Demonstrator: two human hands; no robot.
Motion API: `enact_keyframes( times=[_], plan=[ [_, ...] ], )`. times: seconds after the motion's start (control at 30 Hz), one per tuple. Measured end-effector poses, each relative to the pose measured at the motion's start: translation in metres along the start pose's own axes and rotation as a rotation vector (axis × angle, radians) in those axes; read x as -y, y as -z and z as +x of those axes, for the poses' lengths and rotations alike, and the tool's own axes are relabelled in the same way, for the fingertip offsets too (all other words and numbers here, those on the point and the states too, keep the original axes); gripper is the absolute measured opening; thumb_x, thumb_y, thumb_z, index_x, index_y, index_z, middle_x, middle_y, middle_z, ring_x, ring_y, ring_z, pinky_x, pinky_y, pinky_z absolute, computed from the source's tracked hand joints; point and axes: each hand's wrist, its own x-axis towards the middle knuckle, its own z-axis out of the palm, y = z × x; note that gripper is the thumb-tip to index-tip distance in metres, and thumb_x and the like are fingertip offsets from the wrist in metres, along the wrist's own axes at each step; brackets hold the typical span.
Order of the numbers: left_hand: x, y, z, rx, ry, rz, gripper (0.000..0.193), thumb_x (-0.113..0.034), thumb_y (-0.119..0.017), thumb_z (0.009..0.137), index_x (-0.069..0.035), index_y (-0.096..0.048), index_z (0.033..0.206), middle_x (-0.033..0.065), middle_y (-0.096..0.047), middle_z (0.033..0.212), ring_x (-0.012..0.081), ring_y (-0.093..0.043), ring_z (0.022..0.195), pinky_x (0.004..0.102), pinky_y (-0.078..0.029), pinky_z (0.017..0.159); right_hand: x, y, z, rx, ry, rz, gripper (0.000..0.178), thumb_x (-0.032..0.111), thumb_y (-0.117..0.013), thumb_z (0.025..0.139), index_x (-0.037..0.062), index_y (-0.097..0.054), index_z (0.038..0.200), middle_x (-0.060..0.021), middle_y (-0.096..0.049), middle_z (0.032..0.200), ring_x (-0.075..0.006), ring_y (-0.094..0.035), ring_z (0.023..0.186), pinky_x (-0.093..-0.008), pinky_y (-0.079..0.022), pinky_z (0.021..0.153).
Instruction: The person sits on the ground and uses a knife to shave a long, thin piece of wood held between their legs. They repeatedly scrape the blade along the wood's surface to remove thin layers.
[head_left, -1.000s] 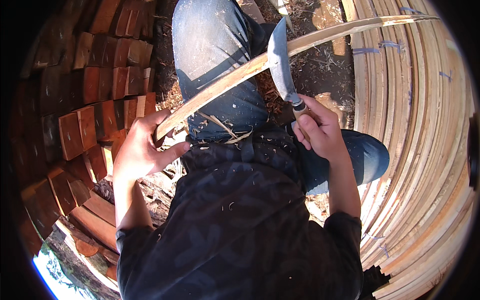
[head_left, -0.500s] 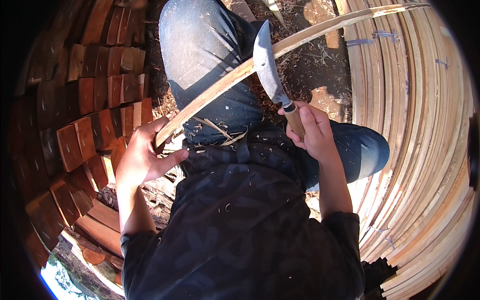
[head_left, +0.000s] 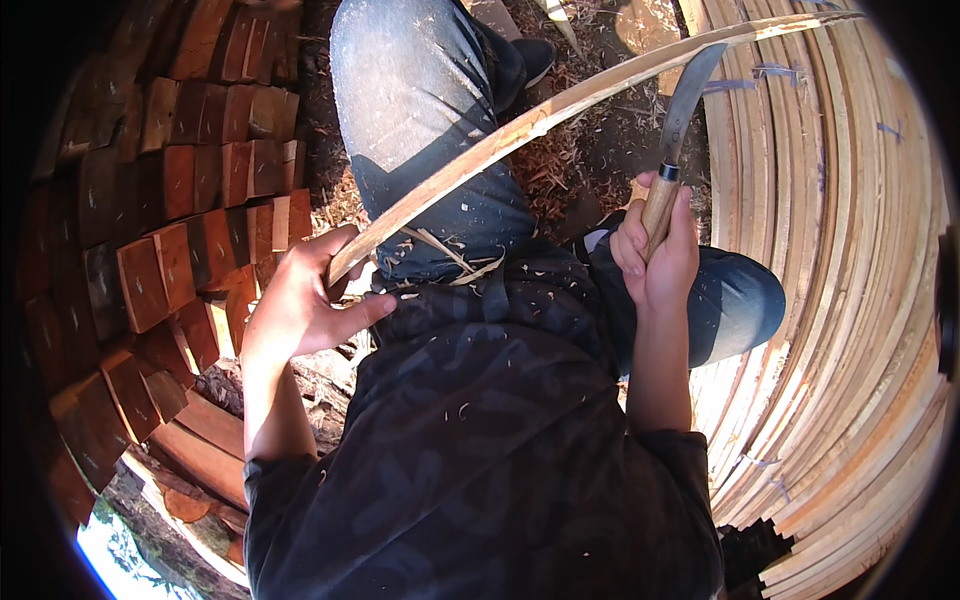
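A long, pale wooden strip (head_left: 500,145) slants from my lap over my bent knee toward the far right. Its near end is in my left hand (head_left: 300,305), which grips it from the left side with the thumb stretched out. My right hand (head_left: 672,255) is wrapped round the wooden handle of a curved-blade knife (head_left: 684,112). The blade points up and away, with its tip at or near the strip's lower edge; whether they touch, I cannot tell.
Stacked reddish-brown wood blocks (head_left: 145,285) rise on my left. On the right lies a large stack of long pale wooden strips (head_left: 800,300) with purple marks. Shavings (head_left: 550,175) cover the ground ahead, and some curls (head_left: 440,245) lie on my lap.
The knife has moved right and outward along the strip, from its middle toward its far part, and its blade now leans right. My left hand has shifted slightly right with the strip.
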Motion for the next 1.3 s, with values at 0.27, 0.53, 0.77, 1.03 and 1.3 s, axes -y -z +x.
enact_keyframes(
  times=[0.27, 0.53, 0.77, 1.03, 1.3],
  plan=[
    [-0.001, -0.007, 0.003, 0.022, 0.027, 0.058, 0.035, -0.016, -0.083, 0.066, -0.003, -0.055, 0.083, 0.0003, -0.042, 0.063, 0.0078, -0.040, 0.058, 0.0264, -0.034, 0.051, 0.012, 0.023, -0.002, 0.101, -0.051, 0.099, 0.043, 0.038, -0.041, 0.101, -0.0002, -0.055, 0.115, -0.0025, -0.046, 0.059, -0.0056, -0.036, 0.042, -0.0202, -0.030, 0.039],
    [-0.001, 0.000, 0.005, 0.001, 0.051, -0.007, 0.034, -0.011, -0.082, 0.065, -0.003, -0.054, 0.082, -0.0025, -0.041, 0.064, 0.0065, -0.037, 0.060, 0.0248, -0.031, 0.051, -0.013, 0.009, -0.004, 0.235, -0.126, -0.349, 0.030, 0.023, -0.051, 0.098, -0.0022, -0.058, 0.113, -0.0013, -0.054, 0.069, -0.0059, -0.048, 0.055, -0.0193, -0.033, 0.043],
    [0.003, -0.003, 0.005, 0.003, 0.045, -0.014, 0.034, -0.010, -0.082, 0.065, -0.005, -0.051, 0.079, -0.0055, -0.037, 0.063, 0.0044, -0.034, 0.058, 0.0230, -0.029, 0.050, -0.013, 0.018, -0.005, 0.481, -0.483, 0.089, 0.051, 0.046, -0.036, 0.100, -0.0004, -0.056, 0.109, 0.0007, -0.040, 0.050, -0.0051, -0.029, 0.036, -0.0211, -0.025, 0.037],
    [-0.002, -0.002, 0.007, 0.015, 0.025, -0.014, 0.033, -0.014, -0.083, 0.067, -0.004, -0.057, 0.086, -0.0035, -0.041, 0.066, 0.0052, -0.038, 0.059, 0.0232, -0.034, 0.050, -0.005, 0.013, -0.002, 0.248, -0.072, -0.310, 0.047, 0.042, -0.035, 0.102, 0.0005, -0.055, 0.113, -0.0001, -0.043, 0.055, -0.0039, -0.032, 0.040, -0.0209, -0.029, 0.038],
    [0.002, -0.004, 0.007, 0.003, 0.020, -0.006, 0.035, -0.015, -0.083, 0.067, -0.002, -0.058, 0.088, -0.0020, -0.043, 0.068, 0.0073, -0.039, 0.062, 0.0247, -0.035, 0.053, 0.007, 0.010, -0.001, 0.164, -0.063, -0.475, 0.040, 0.034, -0.044, 0.101, -0.0007, -0.059, 0.115, 0.0013, -0.045, 0.059, -0.0037, -0.040, 0.048, -0.0182, -0.029, 0.041]
  ],
)
